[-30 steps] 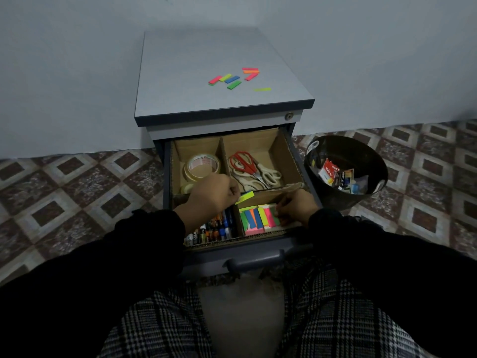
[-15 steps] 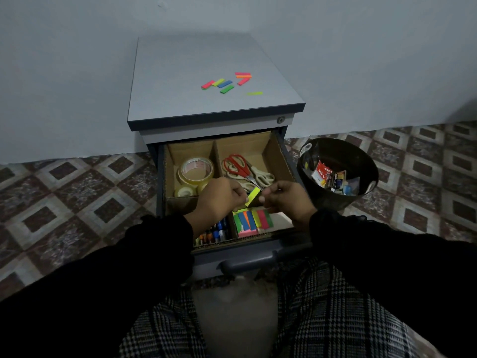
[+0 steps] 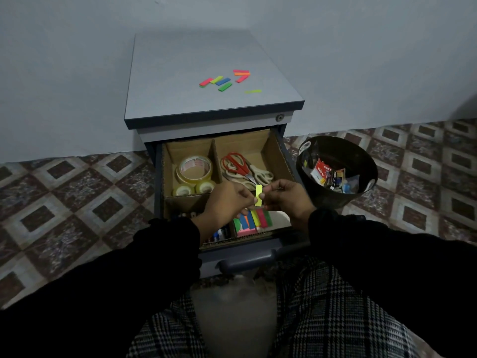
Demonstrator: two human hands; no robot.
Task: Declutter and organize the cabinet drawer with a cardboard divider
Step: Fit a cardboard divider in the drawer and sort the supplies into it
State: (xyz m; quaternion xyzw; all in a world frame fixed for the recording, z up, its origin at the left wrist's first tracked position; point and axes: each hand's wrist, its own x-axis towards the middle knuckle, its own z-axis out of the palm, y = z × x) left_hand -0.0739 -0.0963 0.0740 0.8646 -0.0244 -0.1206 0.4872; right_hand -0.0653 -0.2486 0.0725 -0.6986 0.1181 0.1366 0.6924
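A person seated before a small grey cabinet (image 3: 180, 73) holds a yellow sticky tab (image 3: 258, 195) upright above the open drawer (image 3: 247, 257), pinched between both hands. The left hand (image 3: 227, 202) grips the tab's left edge with curled fingers, while the right hand (image 3: 286, 197) pinches its right edge between thumb and forefinger.

Below them, a cardboard divider (image 3: 216, 161) splits the drawer into four compartments. The rear left one holds a large roll of tape (image 3: 194, 169) with two smaller rolls just in front of it. The rear right one holds red-handled scissors (image 3: 236, 164) lying across a cream-handled pair. In the front right compartment, directly under the hands, a row of coloured sticky tabs (image 3: 254, 219) lies side by side; the front left compartment holds pens or markers (image 3: 219, 235), mostly hidden by the left wrist.

More loose tabs (image 3: 223, 81), pink, yellow, blue, green and orange, are scattered on the cabinet's top. A dark round bin (image 3: 335, 148) with small packets inside stands on the patterned tile floor (image 3: 64, 189) just right of the drawer.
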